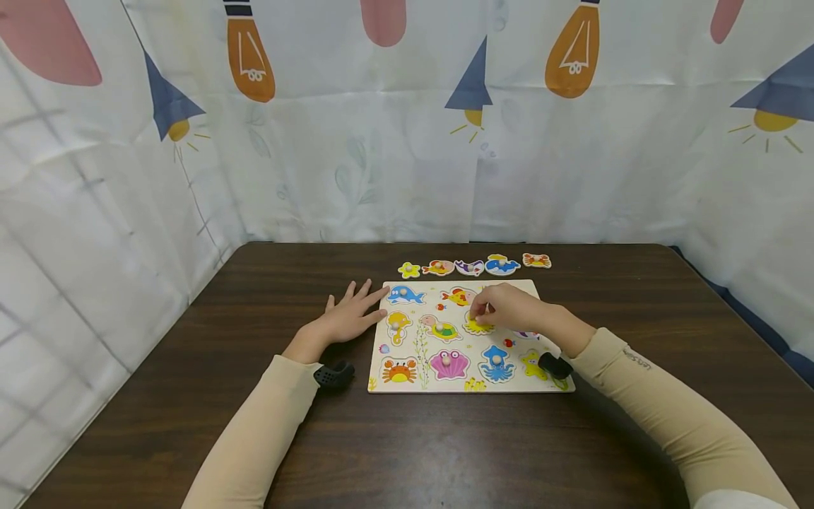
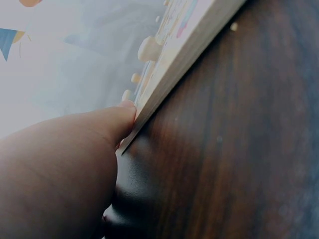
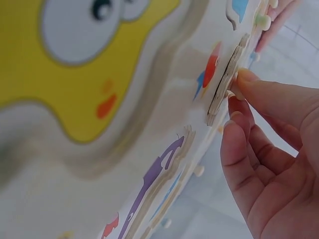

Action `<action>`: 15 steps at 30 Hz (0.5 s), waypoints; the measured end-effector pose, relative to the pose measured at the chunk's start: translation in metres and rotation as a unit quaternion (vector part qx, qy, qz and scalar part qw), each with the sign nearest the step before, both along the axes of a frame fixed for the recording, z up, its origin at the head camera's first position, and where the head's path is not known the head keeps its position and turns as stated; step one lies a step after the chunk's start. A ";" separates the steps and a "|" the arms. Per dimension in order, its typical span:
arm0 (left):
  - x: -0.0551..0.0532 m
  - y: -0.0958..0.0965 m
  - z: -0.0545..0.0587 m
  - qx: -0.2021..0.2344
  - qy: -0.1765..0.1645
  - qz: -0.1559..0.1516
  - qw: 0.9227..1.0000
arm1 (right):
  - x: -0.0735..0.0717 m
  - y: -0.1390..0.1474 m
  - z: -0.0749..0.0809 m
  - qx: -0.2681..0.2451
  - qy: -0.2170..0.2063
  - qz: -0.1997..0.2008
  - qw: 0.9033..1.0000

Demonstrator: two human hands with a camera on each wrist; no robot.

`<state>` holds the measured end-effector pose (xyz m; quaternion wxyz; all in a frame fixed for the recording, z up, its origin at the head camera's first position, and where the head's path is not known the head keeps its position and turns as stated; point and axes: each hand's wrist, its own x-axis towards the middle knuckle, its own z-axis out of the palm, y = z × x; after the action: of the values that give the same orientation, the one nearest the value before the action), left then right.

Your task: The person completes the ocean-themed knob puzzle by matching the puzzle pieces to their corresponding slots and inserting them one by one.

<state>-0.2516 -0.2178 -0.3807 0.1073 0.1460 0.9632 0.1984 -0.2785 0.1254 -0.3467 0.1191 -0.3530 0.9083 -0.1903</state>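
A wooden peg puzzle board with sea-animal pictures lies flat on the table. My left hand is spread at its left side, with fingertips on the edge; the left wrist view shows the thumb against the board's side. Over the board, my right hand pinches the knob of a yellow puzzle piece between thumb and fingers. Seen edge-on in the right wrist view, this piece stands slightly proud of the board. Near it are a turtle piece and a blue squid piece.
Behind the board, loose pieces lie in a row: a yellow star, a few fish-like shapes, a blue whale and a crab. Brown table surrounds the board. A patterned white curtain hangs behind it.
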 end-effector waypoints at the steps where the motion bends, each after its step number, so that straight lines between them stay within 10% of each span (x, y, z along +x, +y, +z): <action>1: 0.000 0.000 0.000 0.000 0.000 0.000 1.000 | 0.000 0.000 0.000 0.000 0.000 0.001 1.000; 15: -0.002 -0.001 -0.002 -0.002 -0.003 0.002 1.000 | -0.002 -0.002 -0.002 0.004 -0.009 -0.005 1.000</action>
<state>-0.2536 -0.2189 -0.3828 0.1104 0.1429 0.9636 0.1972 -0.2807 0.1237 -0.3483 0.1277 -0.3458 0.9098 -0.1907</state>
